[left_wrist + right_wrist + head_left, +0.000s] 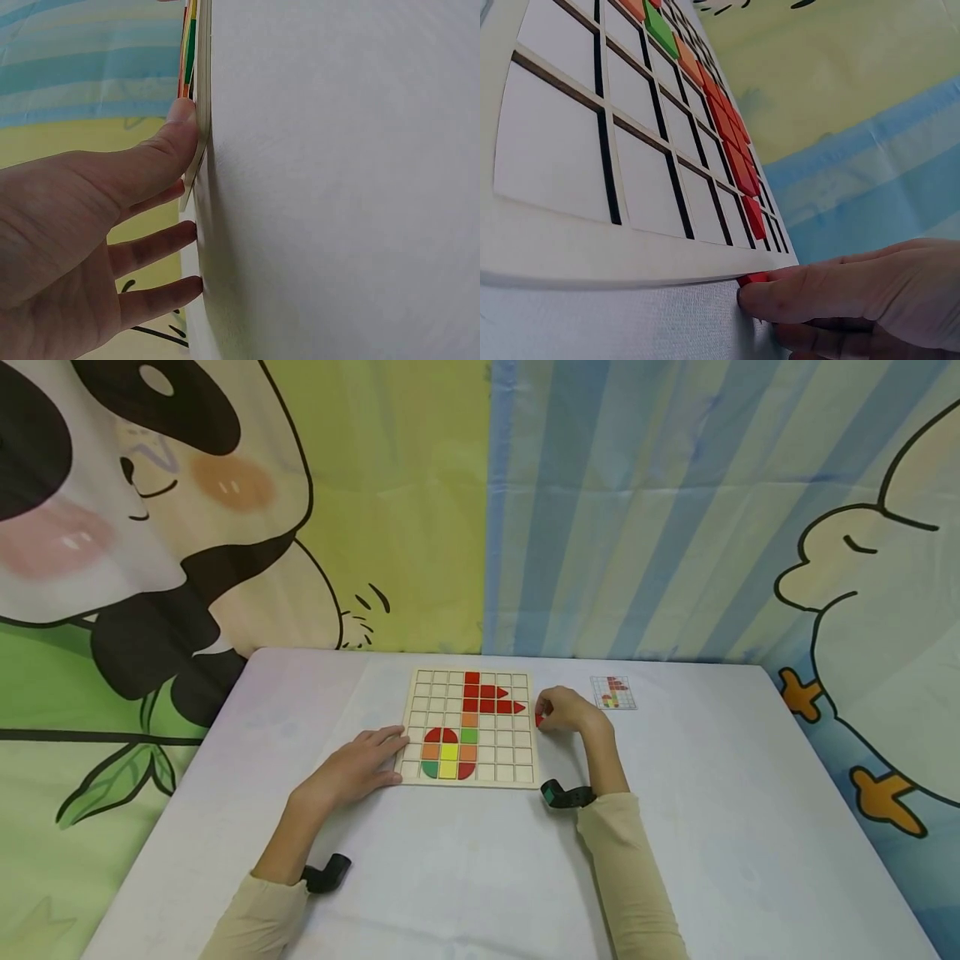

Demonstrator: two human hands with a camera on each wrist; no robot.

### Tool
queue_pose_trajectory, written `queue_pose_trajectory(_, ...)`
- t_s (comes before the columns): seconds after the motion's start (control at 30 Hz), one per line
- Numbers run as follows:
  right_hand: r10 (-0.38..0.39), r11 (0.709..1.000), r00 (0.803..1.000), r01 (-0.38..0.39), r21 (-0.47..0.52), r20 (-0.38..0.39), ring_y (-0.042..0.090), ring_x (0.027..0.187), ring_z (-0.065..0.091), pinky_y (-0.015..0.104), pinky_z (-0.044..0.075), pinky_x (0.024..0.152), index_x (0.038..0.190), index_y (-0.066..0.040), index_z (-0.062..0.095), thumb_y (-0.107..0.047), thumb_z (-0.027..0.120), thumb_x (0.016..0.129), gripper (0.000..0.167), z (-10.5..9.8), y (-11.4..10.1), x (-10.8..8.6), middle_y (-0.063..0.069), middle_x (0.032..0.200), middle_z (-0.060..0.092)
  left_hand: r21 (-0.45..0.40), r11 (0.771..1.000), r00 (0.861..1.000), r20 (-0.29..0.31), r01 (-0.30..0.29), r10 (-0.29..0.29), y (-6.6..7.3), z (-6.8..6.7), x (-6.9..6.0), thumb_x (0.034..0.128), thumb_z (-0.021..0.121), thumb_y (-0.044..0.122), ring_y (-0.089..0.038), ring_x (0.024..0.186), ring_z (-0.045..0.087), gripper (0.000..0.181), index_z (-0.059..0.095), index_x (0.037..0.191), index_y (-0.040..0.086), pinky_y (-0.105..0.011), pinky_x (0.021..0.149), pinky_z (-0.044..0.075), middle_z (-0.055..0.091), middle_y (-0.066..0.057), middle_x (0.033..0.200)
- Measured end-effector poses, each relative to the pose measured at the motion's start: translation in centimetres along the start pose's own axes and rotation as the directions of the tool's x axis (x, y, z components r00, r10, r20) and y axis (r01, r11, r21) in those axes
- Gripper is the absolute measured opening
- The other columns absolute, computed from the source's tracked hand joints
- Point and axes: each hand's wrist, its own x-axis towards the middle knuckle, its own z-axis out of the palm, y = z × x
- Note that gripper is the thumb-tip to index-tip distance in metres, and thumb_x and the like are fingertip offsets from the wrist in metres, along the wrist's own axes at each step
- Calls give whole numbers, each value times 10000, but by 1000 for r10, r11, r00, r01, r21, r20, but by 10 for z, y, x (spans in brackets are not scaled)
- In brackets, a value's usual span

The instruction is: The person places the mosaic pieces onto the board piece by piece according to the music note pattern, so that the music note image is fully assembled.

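A wooden grid board [510, 768] lies on the table, with red, orange, green and yellow tiles set in some of its squares. My left hand [358, 767] rests at the board's left edge, its fingers spread and the thumb against the lower corner; the left wrist view shows the thumb [169, 146] touching the rim. Beside the board's right edge, my right hand [564, 710] pinches a small red tile [753, 278] between thumb and fingers. That tile's shape is mostly hidden by the fingers.
A small pattern card [613, 692] with a coloured grid picture lies right of the board, just beyond my right hand. White cloth covers the table [720, 810]. Printed curtains [637, 510] hang behind it. Each wrist wears a black camera [327, 873].
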Motion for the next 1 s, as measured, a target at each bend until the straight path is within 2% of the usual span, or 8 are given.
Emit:
queue_pose_trajectory(0.23, 24, 999, 1000, -24, 41, -14, 193, 799, 510, 285, 441, 698, 996, -13, 634, -54, 697, 844, 170, 1, 2, 1, 101, 932, 614, -1, 1000, 1000, -3, 0, -1, 0, 0, 0, 890, 687, 328, -340, 1398, 378, 644, 448, 1457, 141, -563, 1069, 404, 367, -82, 1556)
queue_pose_trajectory(0.5, -60, 989, 998, 63, 130, -28, 164, 759, 562, 258, 464, 684, 986, -18, 669, -101, 698, 876, 141, -1, 6, 0, 99, 889, 664, 13, 1000, 1000, -5, -15, 15, -1, 0, 1, 887, 689, 332, -337, 1388, 394, 650, 449, 1456, 129, -545, 1073, 409, 376, -87, 1550)
queue_pose_trajectory(0.73, -75, 981, 995, 86, 175, -69, 160, 723, 539, 258, 448, 664, 917, -41, 677, -101, 697, 871, 78, -3, 6, 0, 79, 834, 667, 9, 1000, 1000, -2, -9, 9, 1, 0, 1, 892, 684, 337, -328, 1396, 391, 648, 445, 1459, 131, -536, 1083, 406, 371, -81, 1555)
queue_pose_trajectory(1.0, -69, 986, 996, 76, 146, -50, 149, 712, 533, 256, 433, 656, 895, -74, 700, -172, 711, 882, 100, -1, 7, 3, 59, 817, 685, 15, 1000, 1000, -3, -9, 9, 2, -1, 1, 891, 685, 335, -327, 1392, 393, 647, 448, 1456, 127, -533, 1082, 408, 375, -82, 1552)
